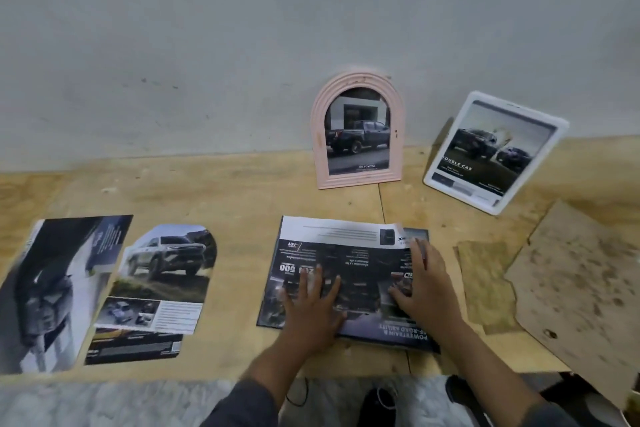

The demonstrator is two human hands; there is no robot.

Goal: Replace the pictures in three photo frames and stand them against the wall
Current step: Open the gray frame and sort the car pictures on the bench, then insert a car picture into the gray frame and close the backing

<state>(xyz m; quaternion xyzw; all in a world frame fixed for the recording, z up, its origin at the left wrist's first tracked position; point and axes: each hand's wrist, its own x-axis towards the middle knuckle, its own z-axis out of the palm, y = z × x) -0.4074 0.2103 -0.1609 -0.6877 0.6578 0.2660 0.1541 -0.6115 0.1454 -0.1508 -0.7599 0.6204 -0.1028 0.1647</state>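
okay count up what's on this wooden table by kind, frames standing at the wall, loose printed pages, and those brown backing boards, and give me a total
Frames standing at the wall: 2, the pink arched frame and the white frame.
Loose printed pages: 4, one under both hands, three at the left.
Brown backing boards: 2.
Total: 8.

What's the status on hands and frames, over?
Both hands, left hand and right hand, flat on brochure page. Pink arched frame, white frame against wall. Nothing obstructing.
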